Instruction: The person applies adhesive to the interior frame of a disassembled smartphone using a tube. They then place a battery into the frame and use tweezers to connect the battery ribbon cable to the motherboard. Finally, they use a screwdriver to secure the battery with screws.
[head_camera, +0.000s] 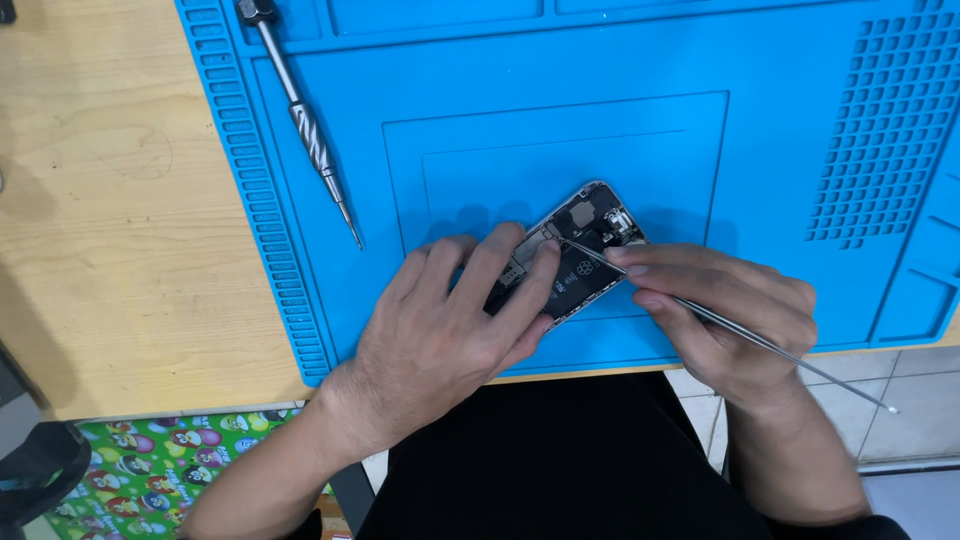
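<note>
Hands (440, 320) pin opened phone (585, 245) under probe (740, 330).

We see bright, even light from overhead. Soft shadows fall just beyond the left hand (440, 330) and right hand (730, 315) on the blue mat (800, 120), which shows little glare. Focus stays sharp around the hands; the mat's edges bow slightly toward the corners.

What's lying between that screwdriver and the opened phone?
Nothing: in the head view, only bare blue mat lies between the screwdriver and the phone.
</note>
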